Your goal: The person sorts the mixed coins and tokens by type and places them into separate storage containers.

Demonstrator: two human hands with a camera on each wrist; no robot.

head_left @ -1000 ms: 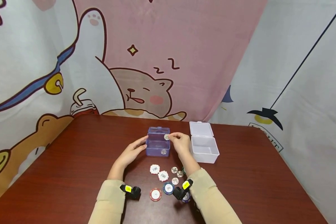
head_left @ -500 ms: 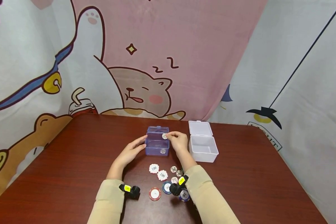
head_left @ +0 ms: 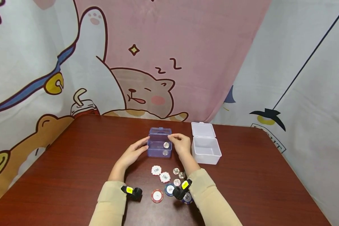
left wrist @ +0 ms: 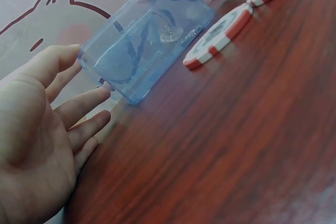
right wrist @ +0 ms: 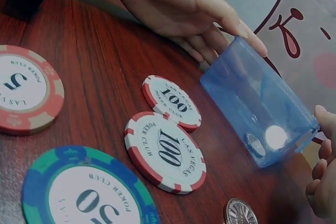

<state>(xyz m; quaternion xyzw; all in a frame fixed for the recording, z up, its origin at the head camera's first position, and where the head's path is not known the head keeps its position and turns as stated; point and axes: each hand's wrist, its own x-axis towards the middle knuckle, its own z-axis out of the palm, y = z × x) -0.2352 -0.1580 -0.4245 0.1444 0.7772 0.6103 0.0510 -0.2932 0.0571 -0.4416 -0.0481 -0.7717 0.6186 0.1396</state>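
Currently, we see the translucent blue box [head_left: 154, 153] lid-open on the counter [head_left: 73, 157], two silver coins [head_left: 166, 145] in its right end. The left grip [head_left: 131, 153], loosely spread, touches the box's left end; the right grip [head_left: 181, 145] curls at the right, hold indeterminable.

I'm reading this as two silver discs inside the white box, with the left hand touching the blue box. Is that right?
Not quite: the two silver discs are inside the blue box, not the white box; the head view shows this. The left hand does touch the blue box.
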